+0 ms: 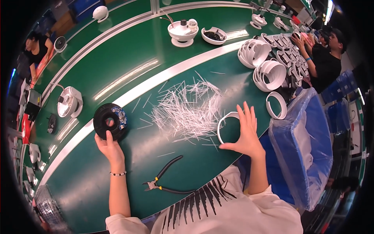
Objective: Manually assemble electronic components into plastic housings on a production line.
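A round black plastic housing [102,124], with a blue circuit board [121,118] along its right side, is held up in my left hand [110,147]. The fingers pass behind it, and a fingertip shows through its centre hole. My right hand [249,137] spans a thin white plastic ring [219,130], thumb at its lower edge and long fingers over its right side, which they hide. Between my hands a loose heap of thin white strips [191,111] lies on the green table. Black-handled cutting pliers [152,185] lie with handles spread near the table's front edge.
Stacked white rings [269,76] and a single ring [276,105] stand at the right. Beyond the table edge is a blue bin [298,144] lined with clear plastic. White round units [183,33] sit on the green conveyor [132,46]. Other people work at both sides.
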The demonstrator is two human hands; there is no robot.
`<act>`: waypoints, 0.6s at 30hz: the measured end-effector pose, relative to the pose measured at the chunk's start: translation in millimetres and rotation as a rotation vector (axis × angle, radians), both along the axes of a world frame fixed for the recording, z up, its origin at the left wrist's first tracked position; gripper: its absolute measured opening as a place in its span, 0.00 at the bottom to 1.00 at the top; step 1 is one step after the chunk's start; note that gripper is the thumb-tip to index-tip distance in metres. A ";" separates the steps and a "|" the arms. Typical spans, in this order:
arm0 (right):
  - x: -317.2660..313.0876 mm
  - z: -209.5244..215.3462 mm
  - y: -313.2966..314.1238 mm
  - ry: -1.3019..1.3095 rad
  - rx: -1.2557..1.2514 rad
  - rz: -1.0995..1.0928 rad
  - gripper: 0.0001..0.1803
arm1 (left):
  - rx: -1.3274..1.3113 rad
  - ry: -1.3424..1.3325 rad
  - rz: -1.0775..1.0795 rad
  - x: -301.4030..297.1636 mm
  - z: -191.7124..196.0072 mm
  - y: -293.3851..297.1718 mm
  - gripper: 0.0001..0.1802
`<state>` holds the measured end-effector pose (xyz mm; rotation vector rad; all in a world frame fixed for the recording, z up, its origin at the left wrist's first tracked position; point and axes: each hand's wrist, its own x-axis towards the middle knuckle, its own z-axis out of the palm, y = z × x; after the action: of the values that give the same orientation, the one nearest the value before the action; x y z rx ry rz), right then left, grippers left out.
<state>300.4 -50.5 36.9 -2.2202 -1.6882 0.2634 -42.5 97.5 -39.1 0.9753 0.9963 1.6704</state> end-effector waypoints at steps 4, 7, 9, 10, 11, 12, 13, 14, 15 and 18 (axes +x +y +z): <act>3.9 -2.6 -2.6 0.089 -0.127 0.093 0.63 | -0.004 -0.016 -0.013 5.1 0.1 -2.1 0.15; -14.4 4.8 4.0 0.036 0.186 0.054 0.62 | -0.003 -0.106 -0.089 21.9 15.6 -15.8 0.16; -35.2 9.6 16.0 0.413 0.404 0.149 0.62 | -0.021 -0.171 -0.156 39.9 30.9 -31.3 0.19; -49.1 5.4 25.1 0.678 0.480 0.211 0.62 | -0.025 -0.179 -0.199 47.5 36.6 -39.8 0.19; -69.8 1.4 33.9 0.948 0.496 0.269 0.62 | -0.030 -0.188 -0.236 53.8 41.0 -48.9 0.19; -89.1 -1.3 41.4 1.043 0.454 0.335 0.63 | -0.040 -0.149 -0.261 54.9 40.5 -58.0 0.19; -105.3 -7.7 49.4 1.160 0.469 0.398 0.63 | -0.068 -0.153 -0.305 59.6 41.1 -66.6 0.20; -117.7 -5.1 53.8 1.194 0.422 0.393 0.64 | -0.104 -0.067 -0.350 61.2 38.1 -72.7 0.20; -130.5 -3.9 55.9 1.160 0.435 0.421 0.64 | -0.108 0.011 -0.381 64.2 41.3 -79.7 0.21; -141.0 5.7 60.4 0.764 0.434 0.464 0.64 | -0.041 0.111 -0.490 58.7 45.9 -83.9 0.31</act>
<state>159.4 10.0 42.5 -1.1698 -1.5739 0.6790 16.3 13.7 6.8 1.1834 0.7786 1.1956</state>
